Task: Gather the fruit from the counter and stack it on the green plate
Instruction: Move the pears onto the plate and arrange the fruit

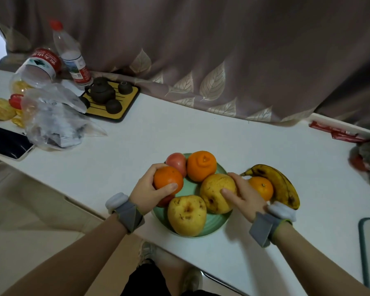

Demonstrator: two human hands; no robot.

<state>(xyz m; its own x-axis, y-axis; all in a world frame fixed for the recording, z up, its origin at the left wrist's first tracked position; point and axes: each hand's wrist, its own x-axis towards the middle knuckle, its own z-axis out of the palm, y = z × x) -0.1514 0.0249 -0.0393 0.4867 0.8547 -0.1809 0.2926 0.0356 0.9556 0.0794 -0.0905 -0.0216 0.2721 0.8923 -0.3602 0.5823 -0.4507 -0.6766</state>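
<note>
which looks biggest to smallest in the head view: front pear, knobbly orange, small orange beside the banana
1. front pear, though it is nearest the camera
2. knobbly orange
3. small orange, partly hidden by the right hand

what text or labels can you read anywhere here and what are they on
Nothing reads clearly enough to quote.
Lying bottle: red label with white characters, too blurred to read.
Upright bottle: white and red label with a small code square, print too small.
Red packet at the counter's far right edge: markings illegible.
Fruit, green plate, tea tray: no text visible.
</note>
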